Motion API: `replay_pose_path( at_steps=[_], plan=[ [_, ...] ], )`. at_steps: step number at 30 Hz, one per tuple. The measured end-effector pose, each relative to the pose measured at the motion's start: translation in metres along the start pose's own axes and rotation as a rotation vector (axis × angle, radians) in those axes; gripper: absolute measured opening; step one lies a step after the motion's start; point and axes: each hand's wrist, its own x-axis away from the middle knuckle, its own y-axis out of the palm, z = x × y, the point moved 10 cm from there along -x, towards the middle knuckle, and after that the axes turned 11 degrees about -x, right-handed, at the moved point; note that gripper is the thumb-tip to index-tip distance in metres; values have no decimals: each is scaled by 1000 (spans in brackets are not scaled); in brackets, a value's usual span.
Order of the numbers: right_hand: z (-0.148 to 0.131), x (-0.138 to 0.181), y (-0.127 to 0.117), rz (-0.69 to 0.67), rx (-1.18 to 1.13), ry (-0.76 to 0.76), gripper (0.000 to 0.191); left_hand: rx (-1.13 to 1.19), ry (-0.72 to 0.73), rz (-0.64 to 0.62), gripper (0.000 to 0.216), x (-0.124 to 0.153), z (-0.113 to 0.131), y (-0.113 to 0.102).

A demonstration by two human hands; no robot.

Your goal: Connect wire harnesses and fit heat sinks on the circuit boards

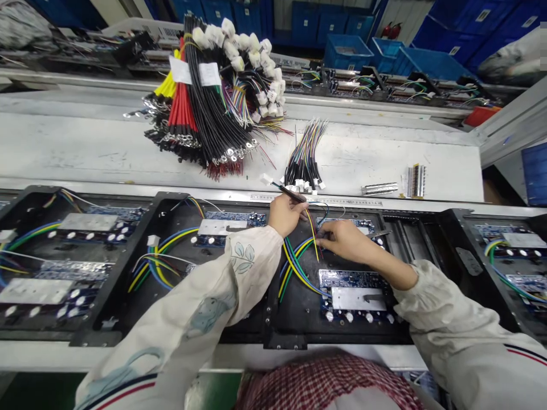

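Observation:
My left hand [287, 213] is closed around a black-sleeved wire harness [291, 193], whose white plug [266, 179] points up and left. A loose yellow wire [312, 228] hangs down from it. To the right, my right hand [344, 240] pinches a thin dark wire [327, 212] that loops over from the harness. A slim pointed metal piece [380, 234] shows beyond that hand; whether I hold it is hidden. Both hands are over a black tray [299, 319] with a blue circuit board [354, 279] and thick blue, yellow and green wires [294, 265].
Similar black trays with boards stand left [123, 310] and right [461, 250]. On the white shelf [77, 142] lie a large cable bundle [213, 108], a smaller harness bundle [307, 154] and metal strips [416, 180]. Blue bins [348, 52] stand behind.

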Motion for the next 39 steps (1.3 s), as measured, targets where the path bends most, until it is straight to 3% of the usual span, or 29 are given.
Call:
replay_pose_path(
  at_steps=[3,6,8,26,32,37,39],
  plan=[
    [11,-2,-14,102,-196,52,19,-9,5,-3,12,1,1,1],
    [23,-8,-37,342,-76,68,18,-34,6,-17,13,1,2,3],
    [28,-13,-37,376,-22,57,17,-52,7,-23,13,1,1,3],
    [34,-15,-29,369,-15,77,23,-95,23,-34,11,0,-3,4],
    [22,-5,-34,280,39,55,23,-99,19,-18,12,2,-1,2],
    [3,2,-6,-33,-209,16,17,-110,26,-9,8,3,1,1],
    [9,-5,-14,95,-264,39,16,-127,37,-13,8,3,3,1]
  ],
)
